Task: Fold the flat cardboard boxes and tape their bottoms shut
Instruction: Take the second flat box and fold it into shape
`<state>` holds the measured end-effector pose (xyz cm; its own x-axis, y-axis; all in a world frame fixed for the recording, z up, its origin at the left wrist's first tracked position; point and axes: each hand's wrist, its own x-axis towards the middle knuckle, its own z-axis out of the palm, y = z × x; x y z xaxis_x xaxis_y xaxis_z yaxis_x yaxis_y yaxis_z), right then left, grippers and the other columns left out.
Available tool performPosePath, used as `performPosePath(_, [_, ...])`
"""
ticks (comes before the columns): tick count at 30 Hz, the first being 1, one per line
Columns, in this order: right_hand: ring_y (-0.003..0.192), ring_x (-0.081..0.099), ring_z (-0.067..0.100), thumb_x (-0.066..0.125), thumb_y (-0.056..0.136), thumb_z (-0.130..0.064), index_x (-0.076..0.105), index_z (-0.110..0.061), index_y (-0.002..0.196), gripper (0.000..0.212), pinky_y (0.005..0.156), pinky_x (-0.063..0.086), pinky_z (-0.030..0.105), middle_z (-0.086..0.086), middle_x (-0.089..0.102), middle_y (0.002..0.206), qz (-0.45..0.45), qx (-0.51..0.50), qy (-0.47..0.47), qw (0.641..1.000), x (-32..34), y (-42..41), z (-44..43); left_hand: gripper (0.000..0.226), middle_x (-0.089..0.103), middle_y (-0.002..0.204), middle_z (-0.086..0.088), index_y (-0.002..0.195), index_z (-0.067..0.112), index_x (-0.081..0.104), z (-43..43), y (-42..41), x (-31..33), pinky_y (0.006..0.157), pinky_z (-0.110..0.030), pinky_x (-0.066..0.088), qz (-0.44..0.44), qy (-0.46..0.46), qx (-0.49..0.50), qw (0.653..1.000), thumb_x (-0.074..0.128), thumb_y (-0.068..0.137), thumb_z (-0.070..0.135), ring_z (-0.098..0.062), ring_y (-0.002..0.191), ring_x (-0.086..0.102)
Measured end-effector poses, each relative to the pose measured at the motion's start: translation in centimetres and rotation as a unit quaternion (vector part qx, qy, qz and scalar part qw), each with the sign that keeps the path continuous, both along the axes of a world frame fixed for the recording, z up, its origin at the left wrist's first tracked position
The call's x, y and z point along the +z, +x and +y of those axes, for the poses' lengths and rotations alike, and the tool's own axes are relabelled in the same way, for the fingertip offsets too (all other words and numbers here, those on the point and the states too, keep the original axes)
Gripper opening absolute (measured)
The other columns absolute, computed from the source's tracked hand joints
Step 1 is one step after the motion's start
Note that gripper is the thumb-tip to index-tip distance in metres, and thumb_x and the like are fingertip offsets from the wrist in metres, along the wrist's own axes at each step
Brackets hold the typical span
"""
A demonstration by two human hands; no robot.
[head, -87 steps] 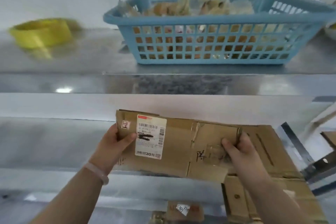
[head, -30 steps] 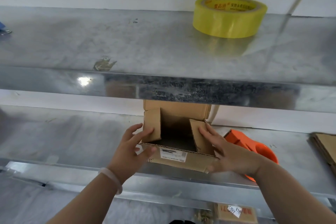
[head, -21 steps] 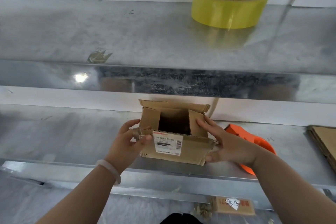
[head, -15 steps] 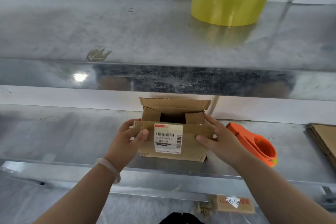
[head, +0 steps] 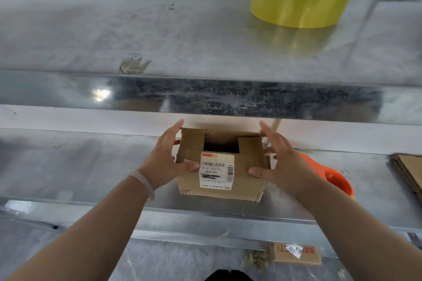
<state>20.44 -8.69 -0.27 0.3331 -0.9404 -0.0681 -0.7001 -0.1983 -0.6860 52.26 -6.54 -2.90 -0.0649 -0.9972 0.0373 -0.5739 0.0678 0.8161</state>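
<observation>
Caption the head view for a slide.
Left hand and right hand press a labelled cardboard box on a metal shelf.

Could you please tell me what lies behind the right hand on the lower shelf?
An orange tape dispenser lies behind the right hand, which covers much of it; only its right end shows.

The cardboard box [head: 219, 166] fills the whole gap between the left hand's [head: 164, 162] fingers [head: 174, 131] and the right hand's [head: 280, 166] fingers [head: 267, 131]. Close above the fingertips hangs the upper shelf's front lip [head: 205, 98], leaving only a low slot over the box. Beyond the fingertips the wall [head: 114, 118] closes the back. Left of the left fingers the lower shelf [head: 80, 166] offers wide open room. Just right of the right fingers an orange tape dispenser [head: 335, 180] blocks the way, with a stack of flat cardboard [head: 408, 171] farther right. High above the right fingers a yellow tape roll [head: 301, 0] sits on the upper shelf.
</observation>
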Motion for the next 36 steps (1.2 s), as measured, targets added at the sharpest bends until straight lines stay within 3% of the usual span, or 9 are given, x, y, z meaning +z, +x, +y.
performPosePath(3, [0.127, 0.031, -0.005, 0.067, 0.086, -0.049, 0.041, -0.046, 0.141, 0.062, 0.115, 0.032, 0.032, -0.027, 0.024, 0.149, 0.07, 0.03, -0.024, 0.997, -0.1, -0.2, 0.6, 0.064, 0.032, 0.134, 0.036, 0.123, 0.043, 0.049, 0.4, 0.1, -0.4, 0.093, -0.04, 0.054, -0.021, -0.037, -0.011, 0.999, 0.084, 0.07, 0.036, -0.006, 0.124, 0.044])
performPosePath(6, [0.131, 0.015, -0.01, 0.053, 0.094, -0.051, 0.038, -0.048, 0.142, 0.051, 0.112, 0.022, 0.019, -0.028, 0.005, 0.157, 0.057, 0.023, -0.018, 0.998, -1.5, -0.1, 1.4, 0.049, 0.031, 0.146, 0.019, 0.126, 0.035, 0.052, 1.2, -0.2, -1.8, 0.1, -0.035, 0.05, -0.008, -0.025, 0.001, 1.0, 0.074, 0.083, 0.038, -0.007, 0.132, 0.037])
performPosePath(9, [0.139, 0.016, -0.005, 0.048, 0.094, -0.052, 0.032, -0.053, 0.141, 0.049, 0.104, 0.02, 0.009, -0.025, 0.001, 0.16, -0.035, 0.009, 0.037, 0.999, -2.4, 0.7, 2.2, 0.055, 0.032, 0.151, 0.006, 0.139, 0.04, 0.039, 2.0, -1.2, -2.5, 0.113, -0.041, 0.038, 0.066, 0.036, 0.009, 0.997, 0.054, 0.088, 0.053, -0.012, 0.136, 0.035])
performPosePath(15, [0.122, 0.042, 0.003, 0.051, 0.097, -0.038, 0.042, -0.044, 0.136, 0.04, 0.096, 0.035, 0.022, -0.015, 0.044, 0.14, -0.039, -0.089, -0.024, 0.995, -2.7, 0.7, 3.6, 0.041, 0.04, 0.143, 0.008, 0.14, 0.036, 0.038, 2.8, -3.1, -1.9, 0.111, -0.041, 0.037, 0.046, 0.048, 0.016, 0.998, 0.047, 0.1, 0.034, -0.013, 0.128, 0.041])
performPosePath(18, [0.119, 0.04, 0.001, 0.049, 0.097, -0.037, 0.039, -0.042, 0.138, 0.042, 0.091, 0.034, 0.019, -0.014, 0.039, 0.145, -0.021, -0.078, -0.025, 0.996, -2.9, 0.8, 3.8, 0.05, 0.031, 0.152, 0.008, 0.143, 0.04, 0.03, 3.2, -3.5, -2.4, 0.113, -0.041, 0.037, 0.036, 0.045, 0.001, 0.998, 0.041, 0.096, 0.051, -0.013, 0.135, 0.036])
performPosePath(24, [0.131, 0.035, 0.005, 0.046, 0.099, -0.037, 0.034, -0.038, 0.143, 0.046, 0.1, 0.03, 0.021, -0.011, 0.028, 0.154, -0.013, -0.069, -0.026, 0.997, -3.4, 1.0, 2.3, 0.051, 0.011, 0.161, 0.015, 0.15, 0.041, 0.021, 2.0, -3.4, -2.4, 0.12, -0.037, 0.023, -0.007, 0.034, -0.005, 0.999, 0.04, 0.102, 0.04, -0.008, 0.146, 0.017])
performPosePath(29, [0.138, 0.03, 0.007, 0.045, 0.099, -0.039, 0.03, -0.039, 0.146, 0.049, 0.106, 0.032, 0.023, -0.013, 0.02, 0.159, -0.01, -0.079, -0.034, 0.996, -3.9, 0.7, 2.7, 0.056, 0.004, 0.162, 0.019, 0.152, 0.042, 0.012, 1.8, -3.5, -2.5, 0.119, -0.04, 0.028, -0.019, 0.048, -0.045, 0.998, 0.036, 0.102, 0.045, -0.01, 0.146, 0.019])
performPosePath(33, [0.136, 0.022, -0.002, 0.047, 0.099, -0.038, 0.03, -0.041, 0.146, 0.05, 0.106, 0.028, 0.02, -0.015, 0.014, 0.16, -0.013, -0.078, -0.024, 0.997, -4.7, 0.6, 4.4, 0.058, -0.002, 0.16, 0.024, 0.151, 0.046, 0.009, 3.2, -3.3, -3.2, 0.115, -0.03, 0.032, -0.036, 0.046, -0.059, 0.997, 0.038, 0.1, 0.044, -0.004, 0.143, 0.021])
performPosePath(36, [0.139, 0.029, 0.005, 0.051, 0.097, -0.038, 0.035, -0.039, 0.144, 0.05, 0.105, 0.032, 0.022, -0.01, 0.022, 0.159, -0.011, -0.097, -0.045, 0.994, -4.8, 0.7, 4.9, 0.057, 0.0, 0.159, 0.024, 0.148, 0.05, 0.009, 4.1, -3.6, -3.3, 0.111, -0.024, 0.031, -0.034, 0.04, -0.045, 0.998, 0.036, 0.098, 0.048, 0.0, 0.14, 0.02])
